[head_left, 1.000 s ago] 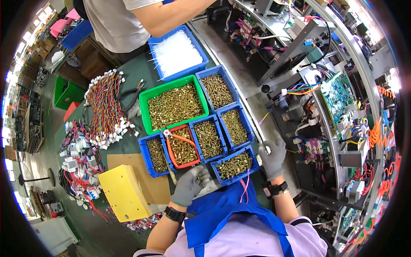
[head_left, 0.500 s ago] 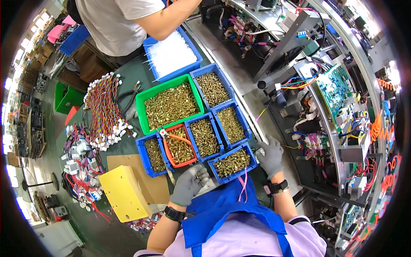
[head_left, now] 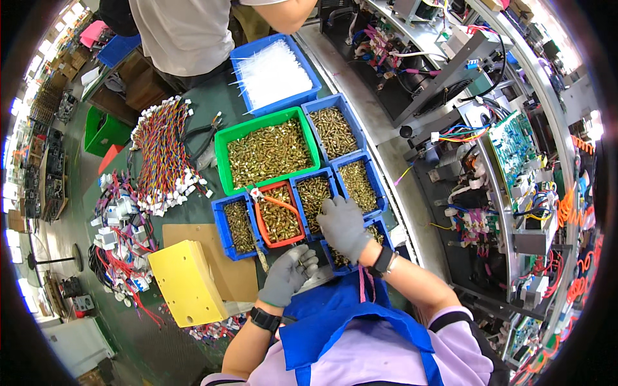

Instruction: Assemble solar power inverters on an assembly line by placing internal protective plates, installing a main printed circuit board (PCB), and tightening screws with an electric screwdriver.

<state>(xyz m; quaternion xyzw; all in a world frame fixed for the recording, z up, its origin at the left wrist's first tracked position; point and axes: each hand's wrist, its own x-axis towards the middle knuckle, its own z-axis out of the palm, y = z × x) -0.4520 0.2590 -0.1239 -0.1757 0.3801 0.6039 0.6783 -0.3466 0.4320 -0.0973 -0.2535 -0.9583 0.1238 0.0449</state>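
Note:
My gloved right hand [head_left: 344, 228] reaches across the near right blue bin [head_left: 384, 225]. Its curled fingers point down at the edge of the middle blue bin [head_left: 313, 196], which holds brass-coloured screws; the fingertips are hidden. In front of the red bin [head_left: 278, 244] is my gloved left hand [head_left: 288, 275], palm partly up and fingers curled in. Something small may be between those fingers, too small to make out. Orange-handled pliers [head_left: 280, 204] lie across the red bin's small metal parts.
A green bin [head_left: 222, 161], more blue bins and a blue box of white ties [head_left: 277, 74] stand beyond. To the left lie wire harnesses [head_left: 164, 154] and yellow sheets [head_left: 187, 283]. A co-worker [head_left: 187, 38] stands at the far side. Electronics racks [head_left: 508, 151] line the right.
My right hand has moved left from beside the near right bin to the middle blue bin. My left hand stays nearly in place, fingers still curled. The view has shifted slightly.

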